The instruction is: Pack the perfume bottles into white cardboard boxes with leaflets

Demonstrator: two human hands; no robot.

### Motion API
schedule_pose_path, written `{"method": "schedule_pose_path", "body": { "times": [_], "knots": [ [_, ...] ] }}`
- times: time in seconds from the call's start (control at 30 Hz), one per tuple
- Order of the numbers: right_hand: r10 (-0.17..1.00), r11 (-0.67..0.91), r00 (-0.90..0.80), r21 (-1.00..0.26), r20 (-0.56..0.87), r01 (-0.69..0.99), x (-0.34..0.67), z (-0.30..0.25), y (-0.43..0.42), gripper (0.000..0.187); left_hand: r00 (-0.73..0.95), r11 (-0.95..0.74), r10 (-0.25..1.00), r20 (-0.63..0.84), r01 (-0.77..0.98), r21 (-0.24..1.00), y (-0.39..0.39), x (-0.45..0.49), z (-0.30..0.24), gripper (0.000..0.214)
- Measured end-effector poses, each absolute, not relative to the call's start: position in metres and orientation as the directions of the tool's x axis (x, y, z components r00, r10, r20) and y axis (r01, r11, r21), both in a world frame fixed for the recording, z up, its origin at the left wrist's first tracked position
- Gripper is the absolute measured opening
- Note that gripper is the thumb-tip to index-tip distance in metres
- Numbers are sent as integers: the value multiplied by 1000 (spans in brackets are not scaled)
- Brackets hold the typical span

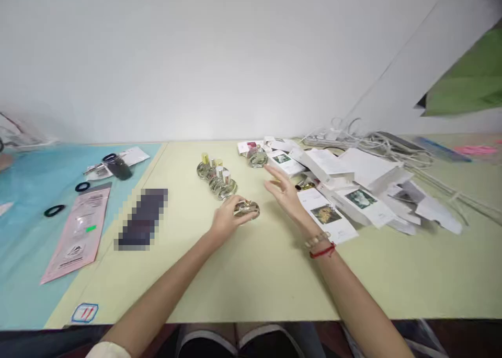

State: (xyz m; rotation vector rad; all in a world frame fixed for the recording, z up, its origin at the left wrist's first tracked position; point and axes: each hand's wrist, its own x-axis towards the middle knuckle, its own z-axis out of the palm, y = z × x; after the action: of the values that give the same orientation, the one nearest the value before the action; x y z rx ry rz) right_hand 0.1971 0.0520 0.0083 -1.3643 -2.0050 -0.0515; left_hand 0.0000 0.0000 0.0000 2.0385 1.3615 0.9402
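Observation:
My left hand (227, 219) is closed around the side of a round, flat perfume bottle (251, 209) whose top shows a bare gold nozzle. My right hand (285, 195) is raised over the table to the right, fingers apart and holding nothing. Beyond its fingertips stands another perfume bottle (258, 158) with a pinkish top. A gold cap (305, 185) lies near that wrist, by the papers. Behind my left hand, several capped perfume bottles (223, 188) stand close together in a slanting row, with gold and silver caps.
White boxes (329, 167) and flattened cartons with flower pictures (363, 201) are heaped on the right, with white cables (423, 162) behind. A dark pixelated rectangle (145, 217), a pink packet (80, 232) and black rings (54, 210) lie left. Green fabric (466, 76) hangs at upper right.

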Motion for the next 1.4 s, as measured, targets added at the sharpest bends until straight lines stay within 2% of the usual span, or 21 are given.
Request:
{"method": "schedule_pose_path", "body": {
  "times": [0.2,0.27,0.33,0.47,0.57,0.67,0.73,0.83,0.97,1.07,1.2,1.4],
  "knots": [
    [850,208,-158,-45,503,977,209,-9,55,60,271,-377,926,264,605,701,-3,2,4,34],
    [866,177,-161,10,474,984,208,-12,56,56,279,-386,922,269,603,698,-3,3,5,34],
    [869,172,-154,5,469,985,208,-12,56,52,283,-390,920,270,597,702,-4,3,5,34],
    [864,237,-133,-160,485,958,210,-8,57,39,280,-387,921,270,585,713,-4,3,4,33],
    [866,337,-96,-431,490,837,206,-2,57,28,278,-382,923,264,588,713,-4,2,4,32],
    [905,367,-1,-781,425,506,195,9,52,32,280,-382,923,264,594,708,-4,2,3,32],
    [935,346,-7,-908,355,238,186,18,45,35,279,-387,921,271,594,705,-3,2,3,32],
    [925,359,-152,-932,349,42,175,34,31,29,280,-401,916,288,600,692,-2,3,2,33],
    [861,396,-346,-918,374,-8,167,46,18,22,274,-402,916,294,618,675,0,3,0,36],
    [897,357,-257,-932,359,-57,167,45,19,22,265,-409,913,312,598,689,-1,3,0,37],
    [954,259,-108,-950,280,-173,172,39,25,25,207,-471,878,432,536,701,-5,3,2,42],
    [962,219,-135,-964,239,-149,170,37,24,28,130,-575,813,568,334,747,-6,5,11,16]
  ]
}}
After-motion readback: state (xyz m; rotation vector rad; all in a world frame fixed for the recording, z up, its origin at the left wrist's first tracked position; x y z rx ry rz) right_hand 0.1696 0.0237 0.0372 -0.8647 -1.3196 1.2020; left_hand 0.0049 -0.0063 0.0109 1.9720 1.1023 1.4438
